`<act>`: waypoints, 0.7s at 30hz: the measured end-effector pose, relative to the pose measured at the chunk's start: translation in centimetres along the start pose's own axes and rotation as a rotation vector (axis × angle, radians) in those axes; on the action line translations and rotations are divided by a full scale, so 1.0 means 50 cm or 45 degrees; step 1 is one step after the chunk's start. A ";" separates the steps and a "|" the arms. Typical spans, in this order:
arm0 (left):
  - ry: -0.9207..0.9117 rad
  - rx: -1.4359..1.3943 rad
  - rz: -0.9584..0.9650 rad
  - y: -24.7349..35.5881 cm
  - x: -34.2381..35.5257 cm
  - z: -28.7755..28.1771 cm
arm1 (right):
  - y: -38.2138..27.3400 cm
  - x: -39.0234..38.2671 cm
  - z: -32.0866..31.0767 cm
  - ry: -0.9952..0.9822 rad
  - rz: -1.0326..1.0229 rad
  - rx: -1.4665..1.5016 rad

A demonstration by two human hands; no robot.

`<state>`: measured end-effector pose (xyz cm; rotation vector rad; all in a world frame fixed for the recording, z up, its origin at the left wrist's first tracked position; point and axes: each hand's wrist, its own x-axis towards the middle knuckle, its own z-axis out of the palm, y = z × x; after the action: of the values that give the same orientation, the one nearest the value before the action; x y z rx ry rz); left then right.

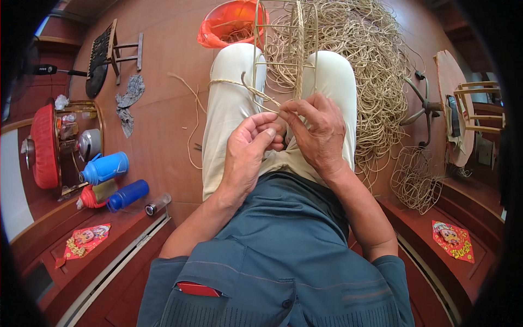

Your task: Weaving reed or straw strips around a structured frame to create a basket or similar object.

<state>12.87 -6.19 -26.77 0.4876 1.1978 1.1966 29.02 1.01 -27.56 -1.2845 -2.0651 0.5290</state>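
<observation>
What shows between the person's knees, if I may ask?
The head view shows a thin-rod frame with a cord-wrapped bar, its sides overlapping both knees.

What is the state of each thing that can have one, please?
Left hand: fingers curled, grip unclear
Right hand: fingers pinching cord strand
Cord strand: held, crossing left knee
Wire frame: one bar wrapped, several bare
Orange plastic bag: open, fibrous scraps inside
Cord heap: loose, tangled
Grey cloth: crumpled
Shirt pocket: gaping
</observation>
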 end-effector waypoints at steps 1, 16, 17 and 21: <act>0.025 -0.107 -0.041 -0.008 0.002 0.001 | 0.001 -0.001 -0.001 -0.011 -0.009 -0.012; -0.082 0.083 -0.060 -0.051 0.025 0.013 | 0.010 0.003 -0.033 -0.228 -0.033 0.031; -0.052 0.132 -0.124 -0.050 0.020 0.011 | 0.010 0.003 -0.033 -0.252 0.002 0.033; -0.032 0.039 -0.084 -0.032 -0.014 -0.007 | 0.010 -0.001 -0.033 -0.252 -0.006 0.045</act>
<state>13.35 -7.47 -27.91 0.4811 1.2034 1.1142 30.51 1.20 -26.73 -1.2500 -2.2081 0.7123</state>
